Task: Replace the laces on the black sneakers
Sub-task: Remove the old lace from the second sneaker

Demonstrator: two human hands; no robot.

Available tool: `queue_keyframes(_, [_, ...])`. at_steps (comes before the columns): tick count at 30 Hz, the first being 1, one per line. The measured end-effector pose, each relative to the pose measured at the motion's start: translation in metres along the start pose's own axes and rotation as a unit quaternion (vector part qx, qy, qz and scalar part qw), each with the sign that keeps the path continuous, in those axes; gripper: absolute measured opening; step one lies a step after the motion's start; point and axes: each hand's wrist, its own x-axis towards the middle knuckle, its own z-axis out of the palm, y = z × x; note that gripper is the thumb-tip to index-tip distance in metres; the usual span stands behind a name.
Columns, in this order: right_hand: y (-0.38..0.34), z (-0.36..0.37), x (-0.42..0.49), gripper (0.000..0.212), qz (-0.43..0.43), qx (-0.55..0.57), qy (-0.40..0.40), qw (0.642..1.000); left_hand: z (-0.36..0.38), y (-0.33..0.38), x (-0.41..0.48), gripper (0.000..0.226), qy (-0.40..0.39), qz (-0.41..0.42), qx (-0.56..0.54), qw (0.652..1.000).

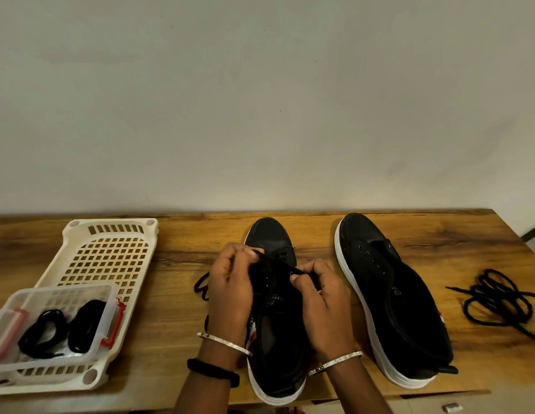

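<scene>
As both hands sit curled over its eyelet rows, the centre sneaker (278, 351) stands toe-away on the wooden table (176, 324), white sole down.

Left hand (230, 282): fingers curled, pinching a black lace (278, 262) above the centre sneaker's left eyelet row.
Right hand (323, 297): thumb and forefinger pinching the same lace on the sneaker's right side. The strand runs tight between the two hands, across the tongue.
A trailing lace end (202, 286) lies on the table just left of the centre sneaker, partly hidden behind the left wrist.
A silver bangle on each wrist; a black wrist band (214, 372) on the left forearm, just left of the sneaker's heel.

Second sneaker (388, 300): just right of the centre sneaker, apart from it, pointing the same way, its eyelets showing as open holes.
Loose lace heap (496, 303): black, tangled, well right of the centre sneaker, beyond the second sneaker.
White slotted basket (111, 252): well left of the centre sneaker, lying flat on the table.
Clear plastic box (66, 294) with red clips sits in the basket's near end. Two coiled lace bundles (45, 333) inside it, side by side, both black.
</scene>
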Motion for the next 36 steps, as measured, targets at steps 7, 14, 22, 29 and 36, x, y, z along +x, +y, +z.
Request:
queue_keyframes(7, [-0.002,-0.001,-0.001,0.009,0.007,0.015,-0.002,1.0,-0.026,0.011,0.013,0.03,0.039,-0.191,-0.428,0.882])
queue_keyframes(14, [-0.002,0.0,-0.002,0.008,0.007,0.01,0.007,1.0,-0.025,-0.001,0.009,0.024,0.079,0.105,0.222,0.966])
queue_keyframes(22, [-0.008,0.0,0.0,0.006,-0.037,-0.022,0.018,0.999,-0.02,-0.004,0.0,0.032,-0.04,0.27,0.455,0.848])
queue_keyframes(29, [-0.011,0.005,0.011,0.01,-0.09,-0.065,0.026,0.993,-0.026,-0.009,-0.001,0.013,-0.054,0.27,0.371,0.887])
queue_keyframes(36, [-0.007,0.019,0.013,0.017,-0.123,-0.245,-0.054,0.96,-0.036,-0.014,0.008,0.009,-0.086,0.217,0.244,0.941])
